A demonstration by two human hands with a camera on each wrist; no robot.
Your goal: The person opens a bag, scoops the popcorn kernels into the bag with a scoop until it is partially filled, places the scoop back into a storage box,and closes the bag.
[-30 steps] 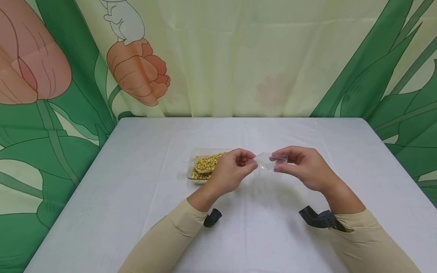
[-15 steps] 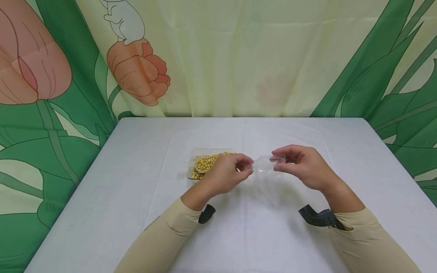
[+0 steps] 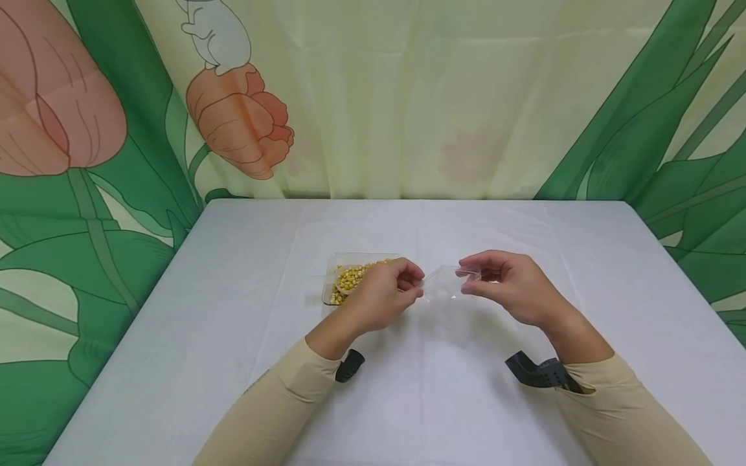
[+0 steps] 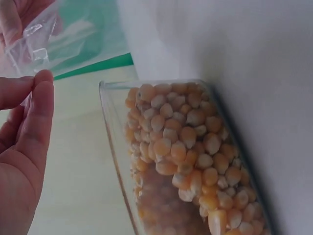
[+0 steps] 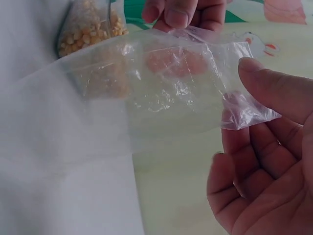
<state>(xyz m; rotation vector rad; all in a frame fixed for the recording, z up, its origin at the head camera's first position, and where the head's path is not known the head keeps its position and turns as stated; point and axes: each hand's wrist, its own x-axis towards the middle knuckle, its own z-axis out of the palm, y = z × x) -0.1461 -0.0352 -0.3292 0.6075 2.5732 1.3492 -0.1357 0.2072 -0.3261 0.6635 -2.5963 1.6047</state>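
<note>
Between both hands a clear plastic bag (image 3: 445, 285) hangs above the table, its body drooping toward the cloth. My left hand (image 3: 381, 294) pinches one edge of it between thumb and fingertips; the left wrist view shows that pinch close up. On the other side, my right hand (image 3: 509, 285) holds a corner of the bag between thumb and fingers. In the right wrist view the bag (image 5: 171, 98) stretches across with nothing inside. Just behind the left hand stands a clear container, its wall (image 4: 116, 161) plain in the left wrist view, filled with corn kernels (image 4: 176, 127).
A clear, rounded scoop heaped with kernels (image 3: 351, 278) lies in the container, partly hidden by the left hand. White cloth covers the table (image 3: 233, 323). A patterned curtain (image 3: 466, 97) hangs along its back edge.
The bunched bag has unfolded and now hangs lower. My left hand has shifted a little left, drawing its edge of the bag along; my right hand has kept its hold nearly in place.
</note>
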